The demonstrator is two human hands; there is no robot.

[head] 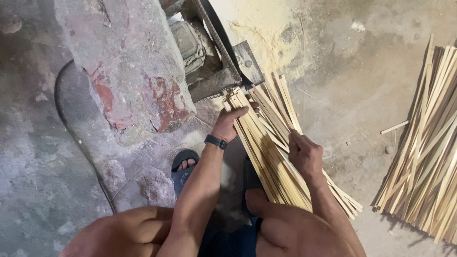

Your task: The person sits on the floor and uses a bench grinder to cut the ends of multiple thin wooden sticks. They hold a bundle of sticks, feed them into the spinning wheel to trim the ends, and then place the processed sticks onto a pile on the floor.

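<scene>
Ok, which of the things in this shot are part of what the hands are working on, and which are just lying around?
In hand:
- left hand pressing on the bundle of bamboo strips
- right hand gripping the same bundle
- metal machine at the strips' far ends

Lying about:
- second pile of strips on the right
- stray stick
- black cable
- brick block

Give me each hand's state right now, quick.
Left hand: closed on the top of the bamboo strip bundle.
Right hand: pinching one strip in it.
</scene>
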